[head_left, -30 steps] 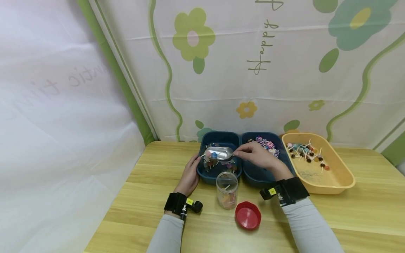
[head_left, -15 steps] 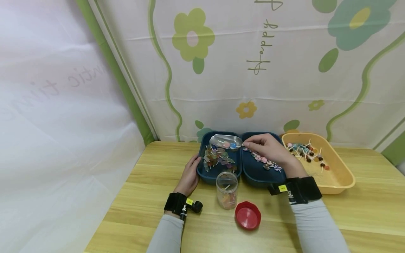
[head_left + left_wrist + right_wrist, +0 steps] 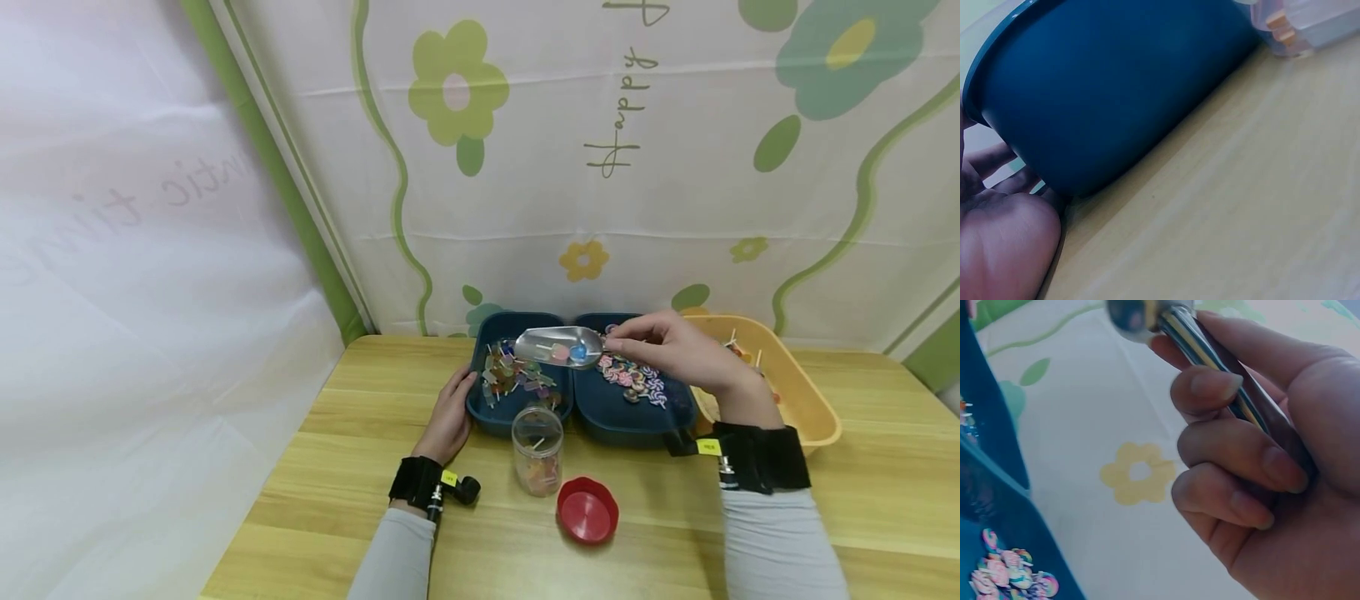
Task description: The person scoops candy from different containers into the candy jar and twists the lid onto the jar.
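Note:
In the head view my right hand [image 3: 678, 354] holds a metal scoop [image 3: 553, 345] above the two blue bins, level, its mouth to the left. A pink lollipop [image 3: 560, 352] and a blue one [image 3: 578, 352] lie in it. The right wrist view shows my fingers curled round the scoop's handle [image 3: 1210, 359]. My left hand [image 3: 444, 421] rests against the outer left wall of the left blue bin [image 3: 517, 423], which contains several small translucent candies [image 3: 513, 375] on sticks. The left wrist view shows the hand beside this bin's wall [image 3: 1104, 94], fingertips partly hidden.
The right blue bin [image 3: 611, 417] holds several swirl lollipops [image 3: 628, 379]. A yellow bin [image 3: 806, 404], partly covered by my right hand, stands at its right. In front are a clear jar [image 3: 537, 454] with some candy inside and a red lid [image 3: 588, 511] on the wooden table [image 3: 337, 467].
My right hand has moved right with the scoop, from over the left bin to the gap between the blue bins. The lollipops have slid towards the scoop's handle end. My left hand stays put.

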`<action>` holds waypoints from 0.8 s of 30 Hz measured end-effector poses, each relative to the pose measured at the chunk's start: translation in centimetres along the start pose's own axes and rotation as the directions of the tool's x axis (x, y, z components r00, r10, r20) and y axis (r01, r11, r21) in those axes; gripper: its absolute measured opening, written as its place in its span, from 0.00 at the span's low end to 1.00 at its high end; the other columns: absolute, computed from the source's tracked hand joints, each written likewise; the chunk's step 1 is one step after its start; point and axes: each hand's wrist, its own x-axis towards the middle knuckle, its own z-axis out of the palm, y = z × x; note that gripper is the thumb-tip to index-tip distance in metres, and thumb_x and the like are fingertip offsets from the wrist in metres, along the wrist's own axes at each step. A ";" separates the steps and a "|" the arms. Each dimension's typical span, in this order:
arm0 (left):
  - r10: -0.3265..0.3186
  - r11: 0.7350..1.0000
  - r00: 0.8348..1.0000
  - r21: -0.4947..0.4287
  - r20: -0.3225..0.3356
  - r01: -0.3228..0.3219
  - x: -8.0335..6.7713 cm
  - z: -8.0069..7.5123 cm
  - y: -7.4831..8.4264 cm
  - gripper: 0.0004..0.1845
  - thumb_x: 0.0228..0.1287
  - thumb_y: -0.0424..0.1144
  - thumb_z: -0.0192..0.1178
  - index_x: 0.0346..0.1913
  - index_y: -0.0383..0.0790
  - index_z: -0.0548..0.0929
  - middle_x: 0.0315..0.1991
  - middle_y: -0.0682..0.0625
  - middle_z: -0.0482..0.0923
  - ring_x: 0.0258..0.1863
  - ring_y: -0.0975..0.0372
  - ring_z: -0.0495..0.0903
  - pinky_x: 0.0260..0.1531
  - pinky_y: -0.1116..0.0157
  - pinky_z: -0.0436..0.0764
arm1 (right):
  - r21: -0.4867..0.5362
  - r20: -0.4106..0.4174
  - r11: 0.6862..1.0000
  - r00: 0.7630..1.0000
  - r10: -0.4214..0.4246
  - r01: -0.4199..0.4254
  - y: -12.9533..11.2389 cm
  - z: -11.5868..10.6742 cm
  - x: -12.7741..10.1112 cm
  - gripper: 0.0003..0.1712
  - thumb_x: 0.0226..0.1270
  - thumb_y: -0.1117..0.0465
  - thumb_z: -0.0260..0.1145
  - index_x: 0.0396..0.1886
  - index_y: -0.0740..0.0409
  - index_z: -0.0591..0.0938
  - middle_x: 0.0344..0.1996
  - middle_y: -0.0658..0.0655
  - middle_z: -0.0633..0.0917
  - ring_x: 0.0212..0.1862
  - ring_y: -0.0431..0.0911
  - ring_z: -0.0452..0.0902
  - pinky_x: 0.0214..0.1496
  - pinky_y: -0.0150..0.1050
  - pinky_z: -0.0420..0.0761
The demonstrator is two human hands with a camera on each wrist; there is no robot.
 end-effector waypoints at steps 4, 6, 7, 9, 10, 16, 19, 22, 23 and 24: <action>-0.003 1.000 1.000 0.003 -0.004 0.003 0.0 0.0 0.0 0.28 0.85 0.43 0.43 0.80 0.37 0.58 0.80 0.43 0.53 0.79 0.56 0.52 0.77 0.56 0.54 | -0.027 0.034 1.000 0.999 -0.005 0.006 -0.5 -0.5 -0.7 0.09 0.76 0.60 0.65 0.46 0.49 0.91 0.34 0.55 0.85 0.33 0.49 0.76 0.32 0.39 0.78; -0.004 1.000 1.000 0.004 -0.008 0.004 0.0 0.0 0.0 0.27 0.85 0.43 0.44 0.80 0.37 0.58 0.80 0.43 0.53 0.79 0.56 0.52 0.77 0.56 0.55 | -0.042 0.054 0.999 0.998 -0.009 0.011 -0.8 -0.7 -1.1 0.09 0.76 0.60 0.65 0.45 0.47 0.91 0.32 0.54 0.84 0.32 0.49 0.75 0.31 0.39 0.77; -0.002 1.000 1.000 0.008 -0.010 0.002 0.1 0.0 0.0 0.27 0.85 0.43 0.44 0.80 0.38 0.58 0.80 0.43 0.53 0.79 0.56 0.52 0.77 0.56 0.55 | -0.047 0.066 0.999 0.998 -0.012 0.015 -0.9 -0.8 -1.2 0.09 0.76 0.61 0.66 0.44 0.47 0.91 0.32 0.53 0.84 0.31 0.48 0.75 0.30 0.39 0.77; -0.001 1.000 1.000 0.012 -0.013 0.001 0.1 0.0 0.0 0.27 0.85 0.43 0.44 0.79 0.38 0.59 0.80 0.43 0.53 0.79 0.56 0.52 0.77 0.56 0.55 | -0.066 0.088 0.997 0.996 -0.030 0.036 -1.1 -0.9 -1.5 0.09 0.75 0.61 0.66 0.44 0.46 0.91 0.30 0.52 0.84 0.29 0.47 0.74 0.29 0.38 0.76; 0.000 1.000 1.000 0.014 -0.014 0.000 0.1 0.0 0.0 0.28 0.85 0.43 0.44 0.79 0.37 0.59 0.80 0.43 0.53 0.80 0.55 0.52 0.77 0.55 0.54 | -0.077 0.100 0.996 0.994 -0.043 0.051 -1.3 -1.0 -1.6 0.09 0.75 0.61 0.66 0.44 0.45 0.91 0.30 0.51 0.85 0.28 0.47 0.74 0.28 0.38 0.75; -0.012 1.000 0.999 0.016 -0.032 0.013 0.0 0.1 0.1 0.27 0.85 0.43 0.45 0.79 0.38 0.60 0.79 0.44 0.54 0.79 0.57 0.53 0.77 0.56 0.55 | -0.108 0.176 0.984 0.977 -0.119 0.140 -2.0 -1.1 -2.2 0.10 0.73 0.65 0.67 0.44 0.47 0.91 0.30 0.47 0.87 0.28 0.44 0.75 0.27 0.36 0.76; -0.013 1.000 1.000 0.012 -0.027 0.014 0.0 0.1 0.1 0.27 0.85 0.43 0.44 0.79 0.37 0.60 0.79 0.43 0.54 0.79 0.56 0.54 0.77 0.56 0.56 | -0.110 0.205 0.985 0.973 -0.110 0.134 -2.3 -1.1 -2.4 0.10 0.73 0.65 0.68 0.44 0.47 0.92 0.32 0.46 0.88 0.31 0.44 0.76 0.29 0.35 0.77; -0.010 1.000 1.000 0.008 -0.017 0.010 0.0 0.0 0.0 0.27 0.85 0.43 0.43 0.79 0.37 0.59 0.80 0.43 0.54 0.79 0.56 0.53 0.77 0.56 0.55 | -0.118 0.216 0.987 0.973 -0.079 0.106 -2.5 -1.1 -2.5 0.09 0.73 0.63 0.68 0.44 0.47 0.92 0.34 0.46 0.89 0.31 0.45 0.77 0.30 0.35 0.78; -0.011 1.000 1.000 0.006 -0.016 0.011 0.0 0.0 0.0 0.27 0.85 0.43 0.44 0.79 0.37 0.59 0.80 0.43 0.54 0.79 0.56 0.53 0.77 0.56 0.56 | -0.120 0.219 0.988 0.974 -0.067 0.095 -2.6 -1.1 -2.6 0.09 0.73 0.63 0.68 0.44 0.47 0.92 0.35 0.46 0.89 0.32 0.45 0.78 0.30 0.35 0.78; -0.013 1.000 1.000 0.004 -0.019 0.013 0.0 0.1 0.0 0.27 0.85 0.43 0.44 0.79 0.38 0.59 0.79 0.43 0.54 0.79 0.56 0.54 0.77 0.57 0.56 | -0.123 0.219 0.989 0.974 -0.052 0.080 -2.7 -1.1 -2.6 0.09 0.73 0.62 0.68 0.44 0.47 0.92 0.35 0.46 0.90 0.32 0.46 0.78 0.30 0.35 0.79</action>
